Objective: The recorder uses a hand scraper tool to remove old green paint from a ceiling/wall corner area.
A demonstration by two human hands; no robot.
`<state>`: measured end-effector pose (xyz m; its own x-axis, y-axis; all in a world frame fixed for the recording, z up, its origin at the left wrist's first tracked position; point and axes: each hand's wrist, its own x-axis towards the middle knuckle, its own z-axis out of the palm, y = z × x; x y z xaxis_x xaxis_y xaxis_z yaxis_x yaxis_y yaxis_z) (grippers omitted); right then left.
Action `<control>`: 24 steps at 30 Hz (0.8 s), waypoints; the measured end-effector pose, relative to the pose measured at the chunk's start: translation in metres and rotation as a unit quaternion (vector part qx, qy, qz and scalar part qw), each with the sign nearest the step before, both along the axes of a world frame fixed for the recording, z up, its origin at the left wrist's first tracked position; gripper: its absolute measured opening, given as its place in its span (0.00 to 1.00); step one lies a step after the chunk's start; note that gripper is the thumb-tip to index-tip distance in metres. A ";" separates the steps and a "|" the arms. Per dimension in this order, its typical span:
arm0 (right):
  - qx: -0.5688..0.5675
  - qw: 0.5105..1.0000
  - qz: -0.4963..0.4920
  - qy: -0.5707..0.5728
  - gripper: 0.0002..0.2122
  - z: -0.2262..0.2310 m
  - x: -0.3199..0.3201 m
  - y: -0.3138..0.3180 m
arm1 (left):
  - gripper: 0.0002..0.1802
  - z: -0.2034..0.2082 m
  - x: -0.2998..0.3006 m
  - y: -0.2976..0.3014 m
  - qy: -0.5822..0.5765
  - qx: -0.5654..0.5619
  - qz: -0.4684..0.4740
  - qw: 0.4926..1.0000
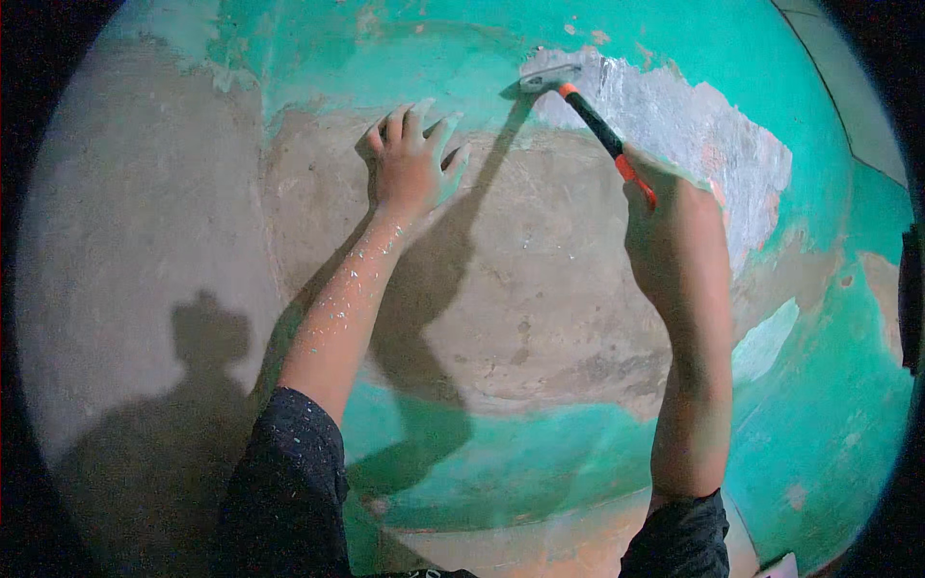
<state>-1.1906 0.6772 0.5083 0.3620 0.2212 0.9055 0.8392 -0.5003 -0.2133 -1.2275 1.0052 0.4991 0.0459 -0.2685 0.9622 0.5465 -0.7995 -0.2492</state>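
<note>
My right hand (pixel 670 207) is closed around the black and orange handle of a hammer (pixel 595 120). The hammer's grey metal head lies at the wall, by the left end of a pale whitish patch (pixel 665 111) where the green paint is gone. My left hand (pixel 412 159) rests on the wall with its fingers spread, holding nothing. Its fingertips reach the lower edge of the green paint (pixel 385 67), while the palm is over bare grey-brown plaster (pixel 549 260). Small pale flakes dot my left forearm.
Bare grey plaster (pixel 135 173) covers the left of the wall, with my shadow on it. More green paint (pixel 540 453) runs below the bare area. A lighter patch (pixel 766 342) breaks the green at the right. A dark object (pixel 911 299) stands at the far right edge.
</note>
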 end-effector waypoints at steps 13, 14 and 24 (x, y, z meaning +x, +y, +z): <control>0.015 0.999 0.022 -0.037 0.16 -0.002 0.010 0.009 | 0.30 0.002 -0.008 -0.004 0.002 -0.030 0.035 0.999; 0.012 0.999 0.031 -0.006 0.15 -0.001 0.006 0.003 | 0.30 0.000 -0.005 -0.005 0.003 -0.024 0.033 0.999; -0.014 0.999 -0.026 -0.019 0.17 -0.005 0.000 0.007 | 0.28 0.002 -0.002 -0.002 0.001 -0.006 -0.009 1.000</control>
